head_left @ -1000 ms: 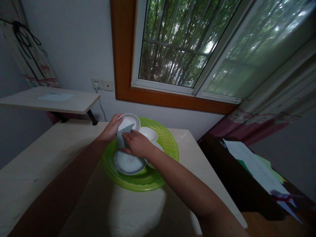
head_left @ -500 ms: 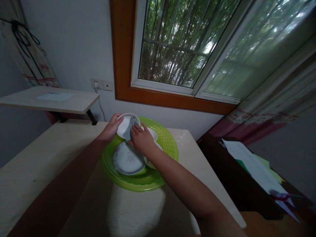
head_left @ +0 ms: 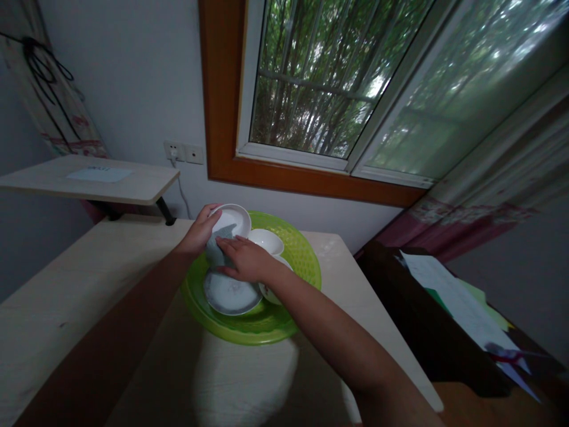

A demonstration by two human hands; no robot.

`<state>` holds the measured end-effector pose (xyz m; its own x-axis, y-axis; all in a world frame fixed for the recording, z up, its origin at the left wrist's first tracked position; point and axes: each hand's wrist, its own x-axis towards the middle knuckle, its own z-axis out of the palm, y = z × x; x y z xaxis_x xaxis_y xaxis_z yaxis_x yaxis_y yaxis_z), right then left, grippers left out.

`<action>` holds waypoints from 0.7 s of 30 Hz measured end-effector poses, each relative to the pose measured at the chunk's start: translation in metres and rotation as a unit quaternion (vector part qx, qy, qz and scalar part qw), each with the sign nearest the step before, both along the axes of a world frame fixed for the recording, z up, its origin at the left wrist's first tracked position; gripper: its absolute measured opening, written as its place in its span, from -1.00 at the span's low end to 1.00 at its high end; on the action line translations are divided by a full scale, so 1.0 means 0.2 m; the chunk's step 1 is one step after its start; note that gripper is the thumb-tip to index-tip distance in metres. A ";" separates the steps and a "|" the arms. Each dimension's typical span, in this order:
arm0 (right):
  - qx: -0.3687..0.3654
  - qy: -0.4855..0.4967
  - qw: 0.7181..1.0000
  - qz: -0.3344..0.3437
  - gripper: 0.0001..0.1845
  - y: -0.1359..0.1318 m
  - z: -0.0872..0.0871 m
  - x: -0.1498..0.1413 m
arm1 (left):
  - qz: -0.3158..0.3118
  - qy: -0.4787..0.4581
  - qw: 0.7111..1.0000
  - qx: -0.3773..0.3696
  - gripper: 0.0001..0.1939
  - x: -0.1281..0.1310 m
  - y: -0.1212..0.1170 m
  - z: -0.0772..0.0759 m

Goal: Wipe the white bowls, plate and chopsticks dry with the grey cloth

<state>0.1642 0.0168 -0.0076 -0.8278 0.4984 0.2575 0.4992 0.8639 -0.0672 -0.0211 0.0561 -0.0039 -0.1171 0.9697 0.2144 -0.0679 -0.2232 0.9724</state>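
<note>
My left hand [head_left: 201, 232] is closed on the left rim of a tilted white bowl [head_left: 237, 219], thumb over the edge. My right hand [head_left: 244, 258] presses a grey-green cloth [head_left: 216, 248] against the bowl's near side, the fingers lying over the cloth. Below both hands stands a green plastic basket [head_left: 306, 261]. Inside it lies a white plate with a greyish rim [head_left: 233, 296], close under the cloth. A small white bowl [head_left: 269, 241] sits behind my right wrist, and another bowl [head_left: 270, 294] is partly hidden by it.
The basket stands on a pale wooden table [head_left: 249, 379] close to the wall. A raised shelf [head_left: 89, 184] with a paper slip is at the left. Right of the table, papers [head_left: 457, 302] lie on a dark surface, with a curtain [head_left: 484, 207] behind.
My right hand and the cloth have moved left and down, from the bowl's right inner side to its near left edge. My left hand and the bowl stay nearly still.
</note>
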 end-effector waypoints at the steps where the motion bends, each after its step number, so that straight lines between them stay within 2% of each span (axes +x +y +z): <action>1: 0.002 -0.006 1.000 -0.009 -0.22 0.00 0.00 0.00 | -0.004 -0.003 1.000 -0.001 -0.63 0.00 0.00 0.00; 4: 0.024 -0.021 0.998 -0.058 -0.29 0.01 0.00 0.01 | -0.016 -0.020 1.000 -0.011 -0.57 0.01 0.00 0.00; 7: 0.059 -0.025 0.991 -0.115 -0.27 0.02 0.01 0.03 | -0.022 -0.040 0.999 -0.018 -0.54 0.02 0.00 -0.01; 11: 0.095 -0.027 0.985 -0.145 -0.22 0.03 0.01 0.04 | -0.031 -0.053 0.998 -0.014 -0.54 0.02 0.01 -0.02; 15: 0.078 -0.038 0.989 -0.117 -0.24 0.02 0.01 0.03 | -0.026 -0.031 0.999 -0.010 -0.55 0.01 0.02 -0.02; 21: -0.012 -0.003 1.000 -0.007 -0.16 -0.01 0.02 0.01 | -0.008 0.003 1.000 -0.003 -0.58 0.00 0.01 -0.01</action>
<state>0.1652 0.0145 -0.0041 -0.8222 0.5159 0.2406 0.5116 0.8550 -0.0852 -0.0208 0.0572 -0.0062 -0.1002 0.9726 0.2096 -0.0660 -0.2167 0.9740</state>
